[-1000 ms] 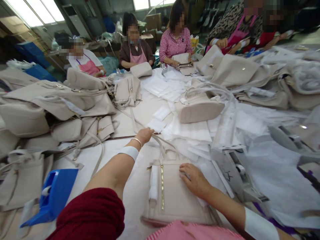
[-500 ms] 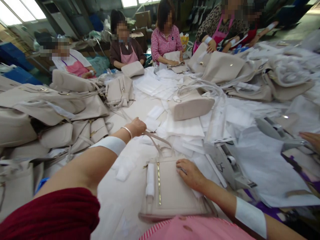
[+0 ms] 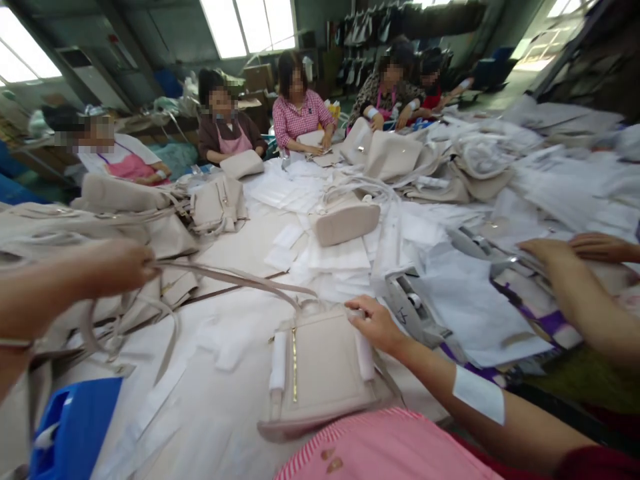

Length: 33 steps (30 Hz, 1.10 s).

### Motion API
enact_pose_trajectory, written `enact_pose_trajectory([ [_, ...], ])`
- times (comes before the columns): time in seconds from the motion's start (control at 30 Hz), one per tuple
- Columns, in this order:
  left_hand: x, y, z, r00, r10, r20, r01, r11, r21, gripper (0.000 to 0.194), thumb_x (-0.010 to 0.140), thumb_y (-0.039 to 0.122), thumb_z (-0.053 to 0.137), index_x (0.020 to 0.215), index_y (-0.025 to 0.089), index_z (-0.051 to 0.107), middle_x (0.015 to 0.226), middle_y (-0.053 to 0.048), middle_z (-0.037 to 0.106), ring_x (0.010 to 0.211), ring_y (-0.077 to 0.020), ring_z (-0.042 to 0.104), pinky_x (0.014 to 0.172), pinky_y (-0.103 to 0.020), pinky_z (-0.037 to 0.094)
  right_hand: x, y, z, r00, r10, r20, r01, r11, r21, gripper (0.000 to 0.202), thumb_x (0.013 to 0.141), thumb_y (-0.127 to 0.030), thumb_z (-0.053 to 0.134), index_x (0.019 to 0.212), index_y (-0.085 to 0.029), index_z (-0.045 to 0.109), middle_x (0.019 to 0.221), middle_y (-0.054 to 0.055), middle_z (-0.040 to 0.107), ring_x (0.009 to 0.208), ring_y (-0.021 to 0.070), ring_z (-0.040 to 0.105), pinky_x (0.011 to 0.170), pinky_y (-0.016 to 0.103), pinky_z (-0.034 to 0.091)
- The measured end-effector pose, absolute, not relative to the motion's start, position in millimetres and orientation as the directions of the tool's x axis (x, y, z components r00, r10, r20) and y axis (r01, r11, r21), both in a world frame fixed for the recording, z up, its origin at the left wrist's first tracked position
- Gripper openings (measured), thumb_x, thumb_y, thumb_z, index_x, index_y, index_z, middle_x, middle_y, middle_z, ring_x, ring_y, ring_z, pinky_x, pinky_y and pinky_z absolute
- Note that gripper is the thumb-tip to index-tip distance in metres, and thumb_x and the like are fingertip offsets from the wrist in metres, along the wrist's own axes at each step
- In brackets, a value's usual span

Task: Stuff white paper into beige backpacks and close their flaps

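Observation:
A beige bag [image 3: 327, 367] with a gold zipper down its front lies right before me, and white wrapping covers parts along both its sides. My left hand [image 3: 125, 267], blurred by motion, is closed around the bag's long strap [image 3: 235, 275] and holds it stretched out to the left. At the bag's upper right corner, my right hand [image 3: 375, 323] grips the top edge with thumb and fingers. Thin white sheets [image 3: 227, 343] are spread on the table beside the bag.
More beige bags [image 3: 217, 203] are piled at the left, and one bag [image 3: 347, 223] lies ahead. A grey tape dispenser [image 3: 415, 307] stands at the right, a blue object [image 3: 75, 427] at the lower left. A co-worker's hands [image 3: 555, 257] are at the right; several people work opposite.
My left hand has moved left and back toward me, drawing the strap out long. My right hand stays at the bag's corner. The view has swung, bringing the blue object into sight.

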State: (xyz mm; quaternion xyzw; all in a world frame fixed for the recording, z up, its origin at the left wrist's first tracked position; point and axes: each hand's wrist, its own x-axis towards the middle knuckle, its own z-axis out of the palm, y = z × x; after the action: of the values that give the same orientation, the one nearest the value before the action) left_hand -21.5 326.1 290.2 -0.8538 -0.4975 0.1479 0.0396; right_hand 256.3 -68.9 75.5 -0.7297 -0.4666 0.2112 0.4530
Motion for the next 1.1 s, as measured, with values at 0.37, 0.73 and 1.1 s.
enact_pose_trajectory([
  [0.37,-83,176,78,0.389,0.816,-0.428,0.915,-0.287,0.285,0.032,0.067,0.055,0.049,0.070,0.024,0.057,0.053,-0.001,0.060,0.056,-0.0271,0.063,0.057,-0.036,0.049,300,-187,50,0.502,0.864,-0.042,0.702,-0.435,-0.564,0.018,0.073,-0.012,0.056,0.074,-0.020,0.072,0.074,0.006,0.068,0.073,0.0218,0.063,0.071,0.034,0.049],
  [0.73,-55,144,24,0.479,0.742,-0.468,0.877,-0.426,0.222,0.038,0.084,0.043,0.038,0.092,0.014,0.060,0.089,-0.015,0.071,0.088,-0.0288,0.068,0.083,-0.036,0.048,360,-48,60,0.294,0.953,0.068,0.858,-0.232,-0.458,0.034,0.079,-0.021,0.063,0.112,-0.013,0.065,0.112,0.012,0.065,0.108,0.0220,0.058,0.098,0.035,0.043],
  [1.1,-5,99,61,0.527,0.771,-0.358,0.831,-0.380,0.405,0.059,0.082,0.062,0.044,0.110,0.014,0.064,0.104,-0.012,0.066,0.092,-0.0238,0.064,0.087,-0.034,0.047,411,69,31,0.171,0.978,-0.122,0.912,-0.204,-0.355,0.027,0.071,-0.023,0.073,0.098,-0.019,0.071,0.109,0.010,0.069,0.100,0.0233,0.063,0.089,0.031,0.045],
])
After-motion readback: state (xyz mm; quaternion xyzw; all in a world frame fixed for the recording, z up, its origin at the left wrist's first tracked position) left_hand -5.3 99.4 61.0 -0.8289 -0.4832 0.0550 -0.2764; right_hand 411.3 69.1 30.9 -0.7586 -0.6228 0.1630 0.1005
